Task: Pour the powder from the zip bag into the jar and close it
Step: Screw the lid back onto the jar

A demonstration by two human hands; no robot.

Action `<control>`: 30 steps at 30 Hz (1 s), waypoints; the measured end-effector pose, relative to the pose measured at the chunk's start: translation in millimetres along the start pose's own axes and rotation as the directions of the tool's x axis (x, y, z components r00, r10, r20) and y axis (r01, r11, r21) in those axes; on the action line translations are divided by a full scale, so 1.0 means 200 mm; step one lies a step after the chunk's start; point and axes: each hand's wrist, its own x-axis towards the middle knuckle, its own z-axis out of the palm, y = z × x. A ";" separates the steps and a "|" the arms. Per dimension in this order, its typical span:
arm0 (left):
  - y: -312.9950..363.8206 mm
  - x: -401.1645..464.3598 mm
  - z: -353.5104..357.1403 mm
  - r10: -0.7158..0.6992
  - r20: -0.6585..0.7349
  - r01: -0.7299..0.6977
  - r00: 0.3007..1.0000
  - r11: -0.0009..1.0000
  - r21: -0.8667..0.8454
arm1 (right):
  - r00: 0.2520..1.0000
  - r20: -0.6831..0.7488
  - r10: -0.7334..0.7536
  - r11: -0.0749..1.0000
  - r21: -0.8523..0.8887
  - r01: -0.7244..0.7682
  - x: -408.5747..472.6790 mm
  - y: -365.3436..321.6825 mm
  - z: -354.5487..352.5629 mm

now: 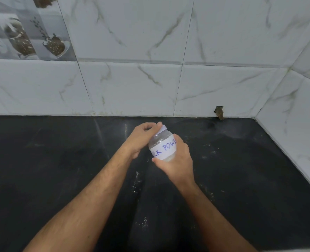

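Observation:
A small clear plastic jar (pixel 162 147) with a white paper label in blue handwriting is held above the black counter, tilted with its top away from me. My right hand (pixel 177 159) wraps around its body and base from the right. My left hand (pixel 143 137) grips the white lid (pixel 161 129) on the jar's mouth, fingers curled over it. White powder shows low inside the jar. No zip bag is in view.
The black stone counter (pixel 59 170) carries scattered specks of white powder near the middle. A white marble-patterned tiled wall (pixel 150 84) runs along the back and turns at the right corner, with a chipped hole (pixel 219 112) near its base.

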 end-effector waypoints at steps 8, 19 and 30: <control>0.04 0.01 0.05 -0.021 -0.085 0.028 0.996 0.996 0.082 | 0.974 0.192 0.119 0.914 0.363 -0.183 0.02 0.02 0.00; 0.05 0.01 0.08 0.009 -0.090 -0.009 0.996 1.000 0.005 | 0.993 0.115 0.017 1.000 0.002 -0.017 0.00 -0.04 -0.02; 0.16 -0.03 0.12 0.134 -0.151 -0.086 0.979 0.954 0.286 | 0.996 0.078 0.045 0.974 0.216 -0.061 0.06 -0.09 -0.03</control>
